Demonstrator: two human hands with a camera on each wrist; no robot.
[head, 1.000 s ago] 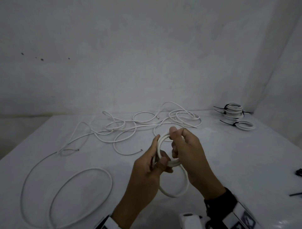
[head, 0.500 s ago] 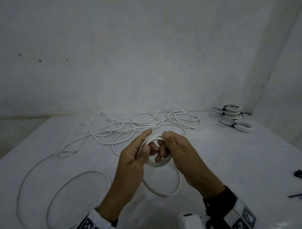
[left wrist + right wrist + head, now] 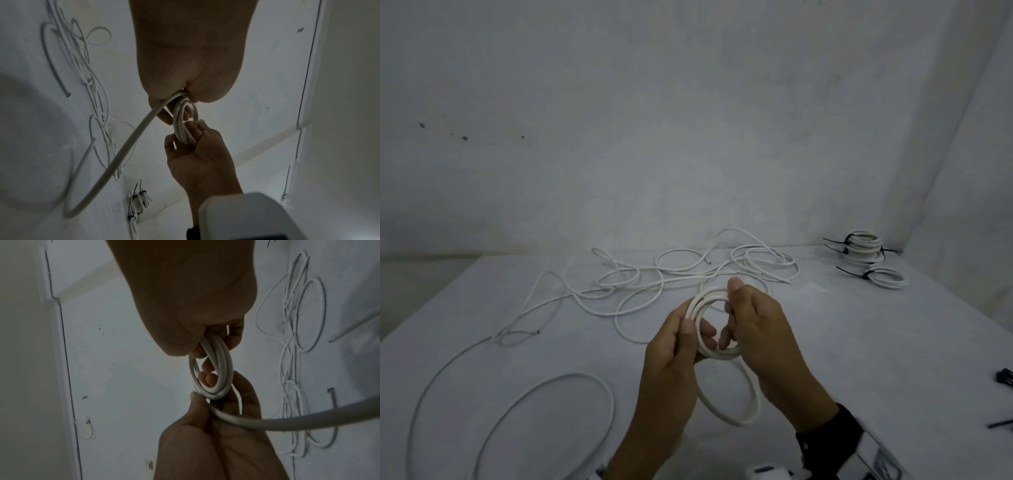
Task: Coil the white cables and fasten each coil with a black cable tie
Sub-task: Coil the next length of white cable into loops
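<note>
A white table (image 3: 893, 342) stands against bare white walls in dim light. Above its middle, both hands hold up a small coil (image 3: 709, 318) of white cable, a few turns thick. The left hand (image 3: 671, 356) pinches the near-left side of the coil between thumb and curled fingers; the right hand (image 3: 756, 329) grips the far-right side, thumb on top and fingers curled through the ring. A loose loop (image 3: 736, 407) of the same cable hangs below the hands, and its tail (image 3: 517, 404) sweeps in a wide arc over the table's left part.

The step in hand looks like winding the next turn. To do it well, one hand should probably keep the finished turns pinched flat together, while the other draws in slack and lays each new turn to the same size, with no twist and no turn slipping off the stack.

Beyond the hands lies a tangle of uncoiled cables (image 3: 688, 270). At the far right corner sit finished coils (image 3: 866, 250) bound with black ties, one apart (image 3: 887, 277) just in front. Spare black ties (image 3: 1001, 423) lie at the right edge, within reach for fastening later.
</note>
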